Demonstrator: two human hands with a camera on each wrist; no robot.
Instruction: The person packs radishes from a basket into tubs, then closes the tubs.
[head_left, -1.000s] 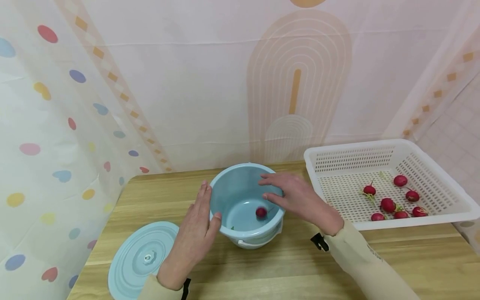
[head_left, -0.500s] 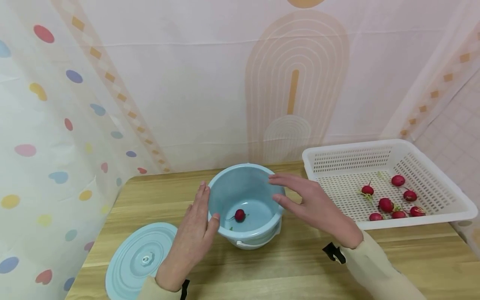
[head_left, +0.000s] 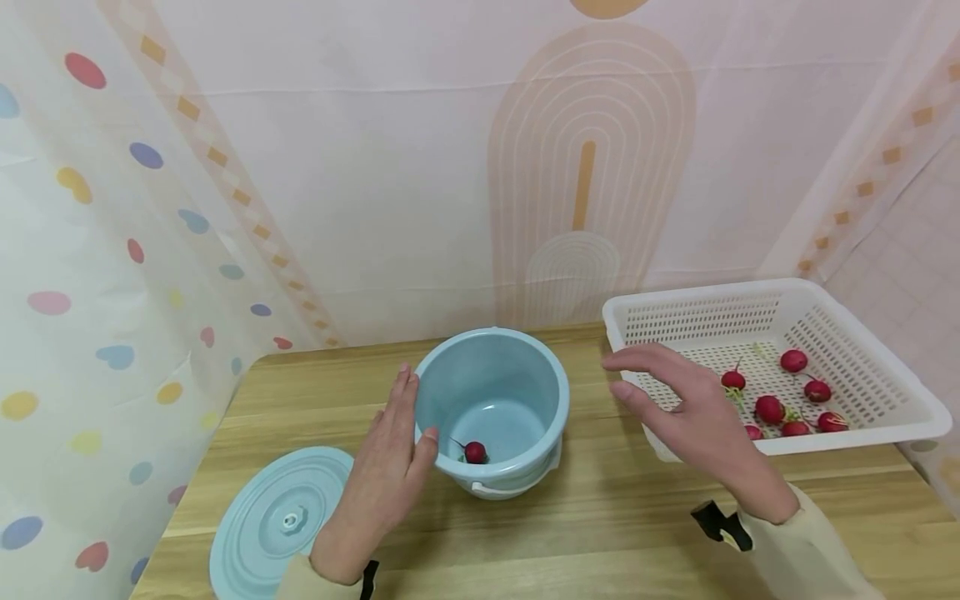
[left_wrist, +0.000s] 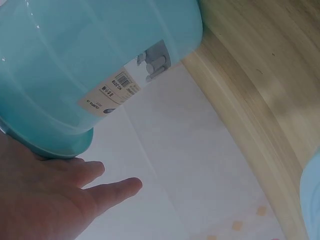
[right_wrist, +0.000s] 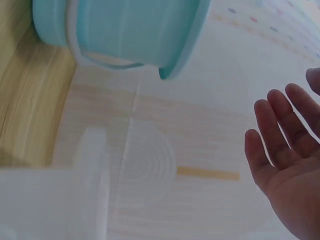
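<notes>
A light blue bucket (head_left: 498,367) stands upright on the wooden table, its white handle (head_left: 510,490) hanging down in front. One red radish (head_left: 475,452) lies on the bucket's floor near its front left. My left hand (head_left: 385,467) rests with straight fingers against the bucket's left rim; the left wrist view has the fingers right at the rim, above a paper label (left_wrist: 120,85). Between the bucket and the white plastic basket (head_left: 851,442), my right hand (head_left: 697,412) is held in the air with loosely bent fingers and nothing in them. Several radishes (head_left: 770,409) lie in the basket.
The bucket's round blue lid (head_left: 262,517) lies flat on the table (head_left: 585,533) at the left, partly behind my left forearm. A patterned curtain (head_left: 375,167) hangs along the table's back and left sides.
My right hand has moved away from the bucket, rightward to the basket's near left edge. The radish in the bucket has rolled left. My left hand has stayed at the rim.
</notes>
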